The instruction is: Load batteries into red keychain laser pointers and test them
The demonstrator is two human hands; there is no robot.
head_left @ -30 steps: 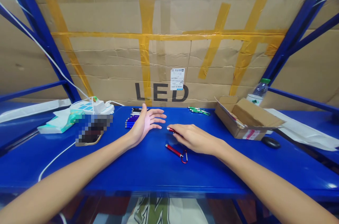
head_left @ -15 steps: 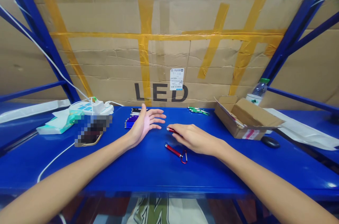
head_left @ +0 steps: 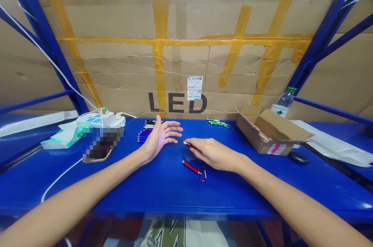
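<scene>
My right hand (head_left: 214, 153) is closed around a small red metal flashlight (head_left: 188, 144), whose silver-tipped front end sticks out toward the left; the rest is hidden under the fingers. Facing that tip, my left hand (head_left: 161, 140) is held open with the palm turned to the right and the fingers spread. A faint pinkish-purple tint shows on its palm. A second red flashlight with a red carabiner (head_left: 194, 168) lies on the blue tabletop (head_left: 163, 192), just in front of my right hand. Behind my left hand is a row of blue, purple, white and black flashlights (head_left: 142, 137), partly covered by it.
Several green flashlights (head_left: 217, 123) lie at the back. On the right are an open cardboard box (head_left: 253, 136), a black mouse (head_left: 297, 157) and a bottle (head_left: 284, 101). A phone (head_left: 101, 148), tissue pack (head_left: 60, 142) and power strip (head_left: 109, 118) lie left. A cardboard sheet (head_left: 128, 64) closes the back.
</scene>
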